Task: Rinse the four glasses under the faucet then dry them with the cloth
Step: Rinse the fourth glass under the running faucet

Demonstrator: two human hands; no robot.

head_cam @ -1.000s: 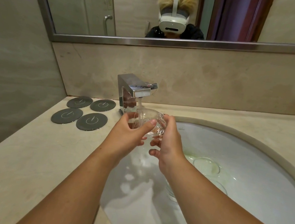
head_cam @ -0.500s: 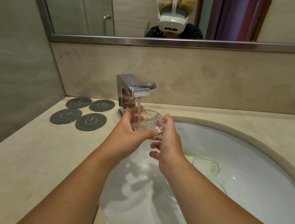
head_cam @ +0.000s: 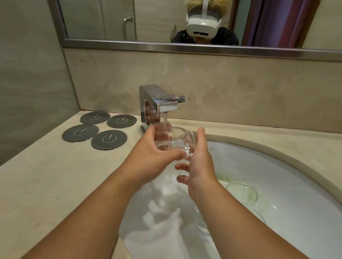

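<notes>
A clear glass (head_cam: pixel 175 140) lies on its side under the running stream of the chrome faucet (head_cam: pixel 158 104). My left hand (head_cam: pixel 152 153) grips its open end from the left, fingers curled round the rim. My right hand (head_cam: pixel 200 154) holds its base from the right, thumb up along the glass. Down in the white sink (head_cam: pixel 289 172) stand two more glasses: one (head_cam: pixel 242 192) to the right of my right wrist and another (head_cam: pixel 204 221) partly hidden under my right forearm. No cloth is in view.
Several round dark coasters (head_cam: pixel 101 129) lie on the beige counter left of the faucet. A stone wall closes the left side. Above the backsplash a mirror (head_cam: pixel 197 50) reflects a person wearing a headset.
Water has started flowing from the faucet onto the glass. Both hands have turned the glass slightly and my left hand has slid further round its rim.
</notes>
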